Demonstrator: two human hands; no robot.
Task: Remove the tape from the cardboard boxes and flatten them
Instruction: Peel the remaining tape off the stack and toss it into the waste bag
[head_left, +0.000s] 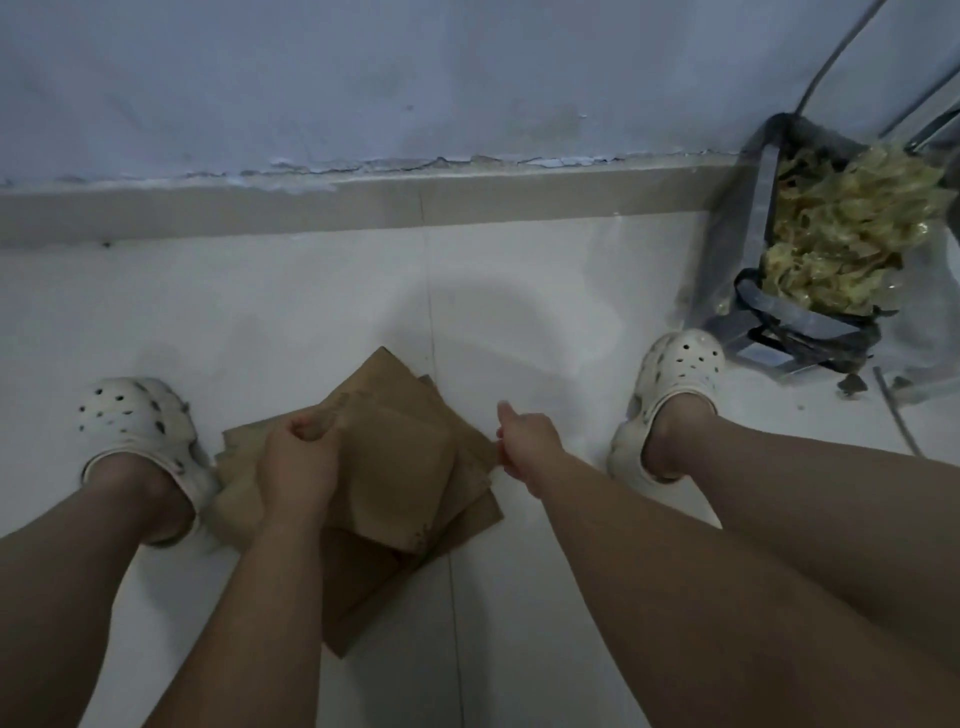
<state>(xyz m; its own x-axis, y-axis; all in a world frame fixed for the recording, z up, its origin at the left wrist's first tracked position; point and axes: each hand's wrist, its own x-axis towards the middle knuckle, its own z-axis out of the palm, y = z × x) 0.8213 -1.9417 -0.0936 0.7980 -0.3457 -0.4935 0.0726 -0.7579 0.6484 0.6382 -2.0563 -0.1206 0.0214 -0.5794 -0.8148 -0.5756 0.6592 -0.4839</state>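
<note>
A small brown cardboard box (402, 470), partly collapsed, is held over a stack of flattened cardboard (467, 519) on the white tiled floor between my feet. My left hand (301, 462) grips the box's upper left flap, fingers curled around the edge. My right hand (524, 439) is at the right side of the cardboard with the fingers closed and the thumb pointing up; whether it pinches a strip of tape or the cardboard's corner cannot be made out.
A bin with a dark bag (810, 291) full of crumpled yellowish tape (852, 228) stands at the right by the wall. White clogs (135, 426) (670, 384) are on both feet. The wall's skirting (363, 208) runs across ahead.
</note>
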